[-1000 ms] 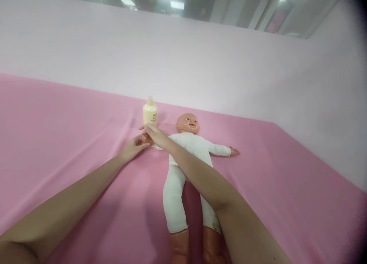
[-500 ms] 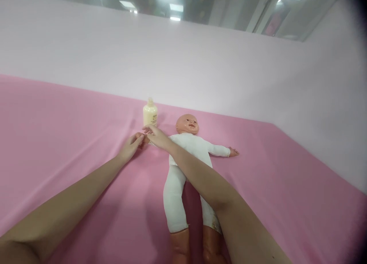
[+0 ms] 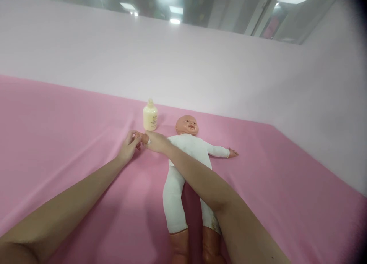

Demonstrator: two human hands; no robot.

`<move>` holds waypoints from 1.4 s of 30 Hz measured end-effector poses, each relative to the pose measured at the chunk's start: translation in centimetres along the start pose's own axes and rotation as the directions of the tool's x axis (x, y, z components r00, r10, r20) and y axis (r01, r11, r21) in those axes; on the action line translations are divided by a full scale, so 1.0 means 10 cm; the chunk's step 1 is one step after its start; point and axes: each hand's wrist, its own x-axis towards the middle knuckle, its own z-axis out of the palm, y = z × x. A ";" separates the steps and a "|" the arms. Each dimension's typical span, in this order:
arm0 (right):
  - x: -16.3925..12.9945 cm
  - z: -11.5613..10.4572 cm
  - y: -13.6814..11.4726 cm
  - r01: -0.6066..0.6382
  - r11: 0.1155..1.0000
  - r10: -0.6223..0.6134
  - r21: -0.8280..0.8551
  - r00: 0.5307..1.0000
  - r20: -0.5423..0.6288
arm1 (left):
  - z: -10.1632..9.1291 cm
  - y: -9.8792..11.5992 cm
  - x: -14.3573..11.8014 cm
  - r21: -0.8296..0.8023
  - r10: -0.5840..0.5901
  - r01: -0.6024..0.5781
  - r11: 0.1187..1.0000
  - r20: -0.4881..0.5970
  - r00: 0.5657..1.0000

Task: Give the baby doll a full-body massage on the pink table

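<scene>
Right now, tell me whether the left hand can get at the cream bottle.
Probably yes: the left hand lies just short of the cream bottle, with only bare pink cloth between. It is busy at the doll's hand, though.

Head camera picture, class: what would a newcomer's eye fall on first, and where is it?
A baby doll in a white suit lies face up mid-picture on the pink cloth. Both bare arms reach to the doll's outstretched hand, where the left hand and right hand meet. Just beyond them stands a cream bottle.

Only a bottle stands just beyond the doll; pink cloth lies open elsewhere.
</scene>
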 end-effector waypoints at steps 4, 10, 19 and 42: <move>-0.01 -0.02 -0.03 -0.015 1.000 0.015 -0.022 1.000 -0.009 | 0.00 -0.01 0.00 0.002 0.032 -0.032 0.999 0.030 0.999; -0.01 -0.06 -0.06 -0.068 0.997 0.069 -0.026 0.997 0.027 | -0.02 -0.04 0.01 0.007 0.066 -0.067 0.998 0.067 0.996; 0.02 -0.11 -0.07 -0.041 0.991 0.028 0.128 0.994 0.103 | -0.01 -0.06 0.01 0.039 0.131 -0.136 0.990 0.116 0.985; 0.01 0.01 -0.03 0.097 0.966 -0.125 -0.240 0.986 -0.107 | -0.01 0.00 -0.01 0.109 0.095 -0.102 0.989 0.065 0.993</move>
